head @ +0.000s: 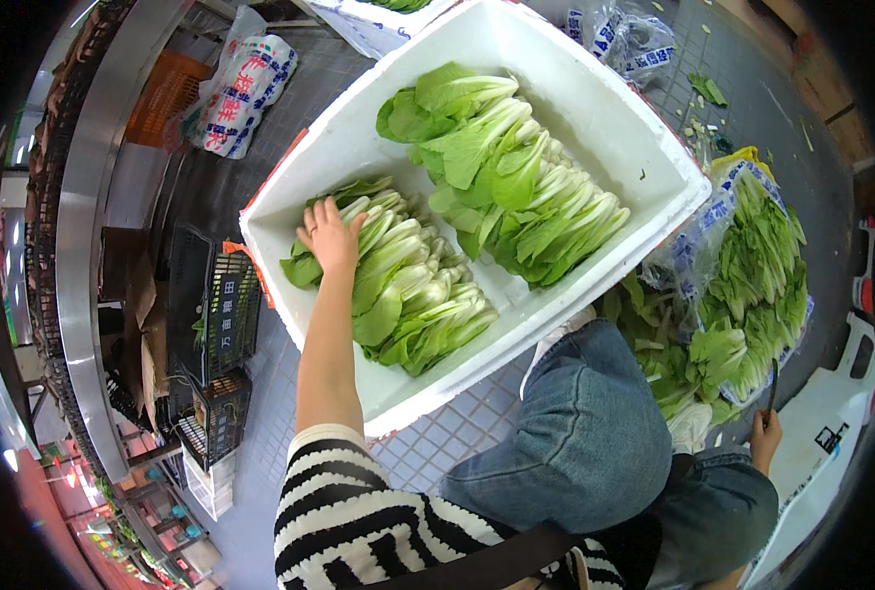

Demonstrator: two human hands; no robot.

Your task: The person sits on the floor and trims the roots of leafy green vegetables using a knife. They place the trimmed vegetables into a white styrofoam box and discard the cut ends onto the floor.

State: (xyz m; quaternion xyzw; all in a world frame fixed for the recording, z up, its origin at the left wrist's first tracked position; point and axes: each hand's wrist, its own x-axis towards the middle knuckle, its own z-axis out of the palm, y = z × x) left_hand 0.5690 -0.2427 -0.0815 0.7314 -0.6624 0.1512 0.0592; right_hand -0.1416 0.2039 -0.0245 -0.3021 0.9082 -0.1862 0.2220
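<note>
A white foam box stands before me with two stacks of leafy green vegetables with pale stems. My left hand, fingers spread, rests on the leaves at the upper left end of the nearer stack; whether it grips a leaf cannot be told. The larger stack lies beside it, towards the box's far right side. At the right, by my knee, my right hand is closed around a thin dark knife. The blade points towards more leafy greens heaped on printed plastic.
Black plastic crates, a white crate and an orange crate stand at the left by metal shelving. A filled plastic bag lies near them. Leaf scraps litter the tiled floor. A white plastic stool is at lower right.
</note>
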